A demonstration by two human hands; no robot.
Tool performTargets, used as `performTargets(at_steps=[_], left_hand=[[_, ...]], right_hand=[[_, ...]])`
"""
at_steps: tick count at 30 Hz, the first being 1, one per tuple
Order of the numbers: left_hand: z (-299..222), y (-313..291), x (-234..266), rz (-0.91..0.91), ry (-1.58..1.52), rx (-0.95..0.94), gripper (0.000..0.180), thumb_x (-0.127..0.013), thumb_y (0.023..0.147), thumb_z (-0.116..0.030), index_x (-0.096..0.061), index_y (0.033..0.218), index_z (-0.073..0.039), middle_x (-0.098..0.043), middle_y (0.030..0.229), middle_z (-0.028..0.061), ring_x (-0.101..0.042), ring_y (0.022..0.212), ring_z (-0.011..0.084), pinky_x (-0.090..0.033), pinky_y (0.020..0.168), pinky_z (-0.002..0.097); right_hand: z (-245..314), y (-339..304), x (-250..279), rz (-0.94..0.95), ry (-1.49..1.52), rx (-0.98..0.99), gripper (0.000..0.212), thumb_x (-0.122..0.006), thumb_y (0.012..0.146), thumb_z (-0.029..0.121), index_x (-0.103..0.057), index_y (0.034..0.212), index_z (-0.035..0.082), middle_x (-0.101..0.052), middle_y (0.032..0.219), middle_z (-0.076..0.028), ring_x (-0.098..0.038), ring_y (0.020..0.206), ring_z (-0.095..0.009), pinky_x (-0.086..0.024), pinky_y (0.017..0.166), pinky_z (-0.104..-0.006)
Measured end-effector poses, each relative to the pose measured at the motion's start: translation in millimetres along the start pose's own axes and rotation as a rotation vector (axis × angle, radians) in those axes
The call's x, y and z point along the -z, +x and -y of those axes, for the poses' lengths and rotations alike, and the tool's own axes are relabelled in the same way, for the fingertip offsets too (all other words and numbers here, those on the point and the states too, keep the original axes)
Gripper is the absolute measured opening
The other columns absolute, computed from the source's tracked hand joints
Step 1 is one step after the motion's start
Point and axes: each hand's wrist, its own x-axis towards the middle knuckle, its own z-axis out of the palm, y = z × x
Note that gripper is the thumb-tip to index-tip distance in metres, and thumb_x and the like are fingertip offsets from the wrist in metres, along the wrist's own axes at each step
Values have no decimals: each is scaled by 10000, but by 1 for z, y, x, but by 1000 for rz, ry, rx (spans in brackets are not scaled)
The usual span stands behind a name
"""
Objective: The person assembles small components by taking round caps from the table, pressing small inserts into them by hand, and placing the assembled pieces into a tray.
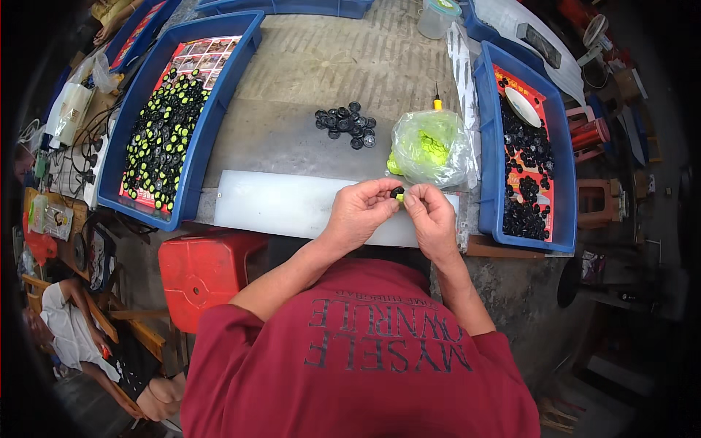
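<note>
Black-and-lime, one small piece (pixel 398 194) is pinched by our left hand (pixel 356 214) and right hand (pixel 435 220), a clear bag (pixel 458 146) just beyond.

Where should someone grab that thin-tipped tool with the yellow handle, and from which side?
Probably by the yellow handle, from the right: it is thicker than the narrow dark shaft, which points away from the person, and the clear bag crowds the handle's near end.

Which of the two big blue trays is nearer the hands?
The right tray, close to the right hand and holding a white dish; the left tray lies farther off.
</note>
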Motion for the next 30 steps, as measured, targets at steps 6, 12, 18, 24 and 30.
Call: performTargets(at_steps=[6, 12, 18, 24, 30], left_hand=[[1, 0, 0, -3, 51, -20, 270, -568, 759, 13, -533, 1025, 37, -560, 824, 38, -516, 706, 66, -444, 632, 189], [4, 1, 2, 1, 232, -64, 252, -573, 760, -8, -556, 1010, 22, -507, 767, -1, -471, 660, 50, -407, 590, 175], [-1, 1, 1, 29, 260, -46, 268, -570, 757, -12, -554, 1023, 16, -472, 757, -15, -428, 658, 45, -369, 582, 174], [-2, 0, 0, 40, 303, -46, 263, -563, 759, -13, -554, 1021, 15, -458, 743, -19, -412, 662, 41, -358, 590, 171], [-6, -1, -1, 36, 337, -26, 264, -569, 762, -31, -558, 1022, 6, -459, 741, -23, -401, 652, 42, -353, 584, 175]], right_hand=[[9, 1, 1, 9, -94, 31, 117, -528, 796, 90, -513, 775, -24, -495, 693, -76, -453, 603, -125, -379, 546, -252], [20, 3, 4, 35, -243, 77, 114, -527, 787, 87, -513, 772, -25, -498, 695, -111, -475, 600, -182, -386, 549, -285], [22, 6, 8, 71, -309, 107, 116, -519, 781, 90, -511, 767, -25, -509, 702, -138, -498, 632, -261, -392, 568, -328], [25, 7, 9, 93, -336, 126, 110, -520, 773, 86, -509, 756, -22, -512, 692, -139, -503, 637, -272, -397, 574, -338], [29, 9, 10, 115, -365, 116, 108, -525, 766, 85, -509, 748, -20, -516, 693, -144, -511, 639, -276, -402, 571, -341]])
